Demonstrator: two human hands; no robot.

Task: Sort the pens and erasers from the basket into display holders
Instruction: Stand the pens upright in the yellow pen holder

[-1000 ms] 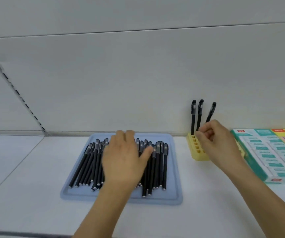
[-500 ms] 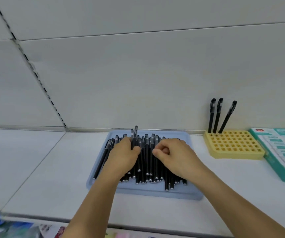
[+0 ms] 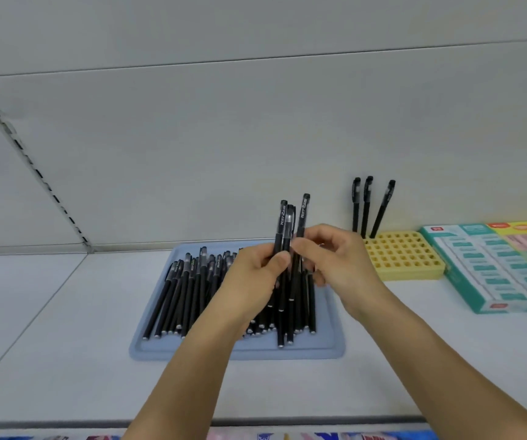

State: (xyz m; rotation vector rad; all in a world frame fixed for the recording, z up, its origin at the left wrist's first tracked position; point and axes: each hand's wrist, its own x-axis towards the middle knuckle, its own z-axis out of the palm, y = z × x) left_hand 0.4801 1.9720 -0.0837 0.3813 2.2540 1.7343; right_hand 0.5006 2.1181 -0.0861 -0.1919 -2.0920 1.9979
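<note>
3 pens (image 3: 287,223) (upright) in left hand (image 3: 252,281).

Black capped pens (image 3: 289,230) — upright, above blue tray (image 3: 236,350)

You're at a shop shelf: white shelf board (image 3: 65,328), slotted upright rail (image 3: 30,160) far left, boxed erasers (image 3: 493,268) on display right, yellow pen holder (image 3: 405,258) beside them.
</note>
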